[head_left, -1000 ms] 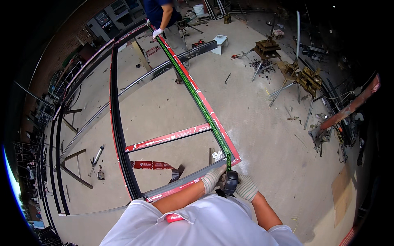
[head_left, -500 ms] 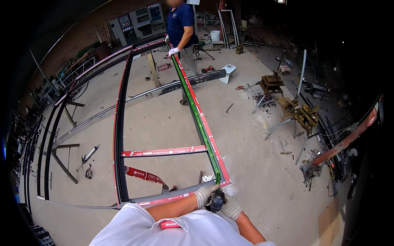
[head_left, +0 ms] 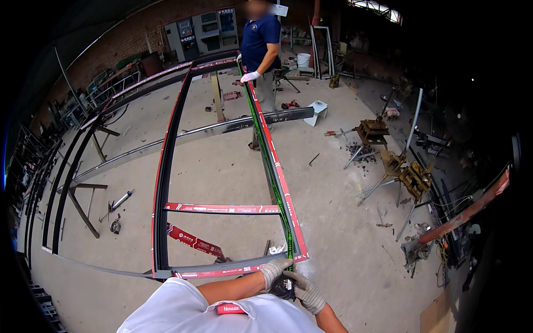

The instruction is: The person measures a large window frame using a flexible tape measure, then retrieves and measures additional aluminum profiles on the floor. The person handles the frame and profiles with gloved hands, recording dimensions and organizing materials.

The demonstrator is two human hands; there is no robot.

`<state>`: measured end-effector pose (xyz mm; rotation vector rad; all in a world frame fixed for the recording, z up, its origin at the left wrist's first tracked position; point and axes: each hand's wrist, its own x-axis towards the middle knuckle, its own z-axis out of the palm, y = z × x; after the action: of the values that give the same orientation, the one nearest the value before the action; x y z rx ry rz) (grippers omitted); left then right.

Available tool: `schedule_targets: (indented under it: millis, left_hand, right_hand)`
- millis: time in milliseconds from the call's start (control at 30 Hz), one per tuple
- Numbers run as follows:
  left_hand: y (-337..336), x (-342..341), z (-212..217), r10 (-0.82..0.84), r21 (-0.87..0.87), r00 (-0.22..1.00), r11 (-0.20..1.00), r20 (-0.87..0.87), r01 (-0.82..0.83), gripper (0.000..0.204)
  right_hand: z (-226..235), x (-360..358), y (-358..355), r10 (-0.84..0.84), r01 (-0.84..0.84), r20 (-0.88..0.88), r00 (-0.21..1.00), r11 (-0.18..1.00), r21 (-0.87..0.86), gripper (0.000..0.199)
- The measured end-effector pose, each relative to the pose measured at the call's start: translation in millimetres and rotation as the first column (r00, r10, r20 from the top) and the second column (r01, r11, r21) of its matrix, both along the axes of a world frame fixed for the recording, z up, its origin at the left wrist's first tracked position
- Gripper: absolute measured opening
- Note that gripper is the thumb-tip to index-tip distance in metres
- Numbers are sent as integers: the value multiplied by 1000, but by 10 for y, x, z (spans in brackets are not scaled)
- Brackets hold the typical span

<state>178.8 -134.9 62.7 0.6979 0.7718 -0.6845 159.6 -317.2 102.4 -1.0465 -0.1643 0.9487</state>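
A tape measure with a black case sits between my gloved hands at the near right corner of a large metal frame. My right hand is closed around the case's right side. Beside the case, my left hand is closed on the green blade where it leaves the case. The blade runs along the inner side of the frame's right bar, which has red-and-white film on top. At the far end a co-worker in a dark blue shirt has gloved hands on the frame and blade.
A long metal beam passes under the frame. Rusty machines on stands are to the right. A caulking gun and another tape measure lie on the floor at left. Grey cabinets stand at the back.
The tape case and both my hands have shifted slightly left and down. The view has tilted up, showing more of the background. The co-worker still stands at the far end.
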Motion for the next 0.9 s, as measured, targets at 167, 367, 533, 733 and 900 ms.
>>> schedule_targets:
  millis: [167, 367, 533, 733, 900]
  left_hand:
    - [-79, -112, 5, -54, 167, 958, 986, 280, 7, 23]
    - [-195, 18, -361, -364, 569, 873, 812, 325, 127, 35]
    - [-196, -28, -502, -309, 538, 883, 839, 353, 78, 28]
    - [-86, -123, -355, -316, 518, 897, 847, 309, 121, 34]
    - [-4, -175, -210, -338, 638, 862, 770, 378, 22, 35]
  right_hand:
    - [12, -45, -134, -3, 17, -309, 951, 999, 44, 91]
    - [-147, -121, 108, -286, 273, -17, 958, 929, -248, 83]
    - [-247, -289, 246, -366, 365, 93, 926, 805, -468, 97]
    - [-132, -393, 389, -362, 386, 186, 913, 627, -677, 71]
    - [112, -396, 591, -41, 315, 325, 945, 389, -866, 70]
